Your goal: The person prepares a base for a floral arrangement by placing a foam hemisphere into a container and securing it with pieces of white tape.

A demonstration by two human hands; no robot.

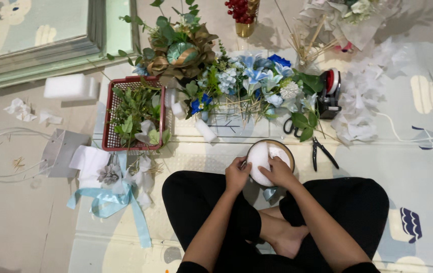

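Both hands pressing white foam block [260, 161] into round pot [288, 149]; left hand [237, 174] gripping at 9 o'clock; right hand [278, 172] fingers clasping at 4 o'clock.

Matt white foam block [260, 161] sits in a glossy-rimmed bowl [288, 149]; red basket [109, 119] looks like plastic mesh.

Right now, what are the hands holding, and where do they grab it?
Both hands grip a white foam block sitting in a round pot. The left hand holds its left edge, the right hand its right side.
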